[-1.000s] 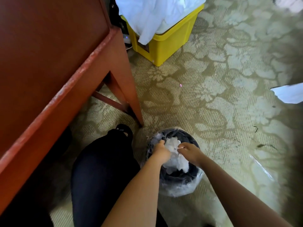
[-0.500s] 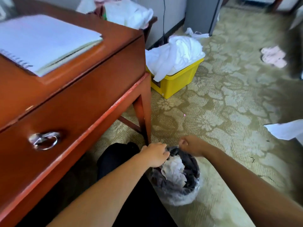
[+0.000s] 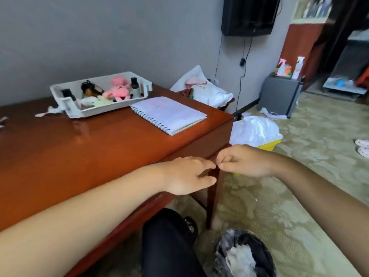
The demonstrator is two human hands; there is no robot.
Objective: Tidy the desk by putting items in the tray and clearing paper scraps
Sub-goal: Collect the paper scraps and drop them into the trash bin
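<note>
Red-brown wooden desk (image 3: 79, 152) carries a white tray (image 3: 103, 111) of small items at its far edge and a spiral notebook (image 3: 169, 112) near its right end. Off its near right corner stands a bin (image 3: 223, 248) of crumpled paper. At that corner the left hand (image 3: 189, 174) is loosely spread and the right hand (image 3: 245, 162) is curled, holding nothing visible. Paper scraps (image 3: 50, 111) lie on its far left part.

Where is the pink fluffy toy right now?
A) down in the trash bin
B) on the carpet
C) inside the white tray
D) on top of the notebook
C: the pink toy lies inside the white tray at the back of the desk, among small bottles, while the notebook beside the tray has nothing on it.
</note>
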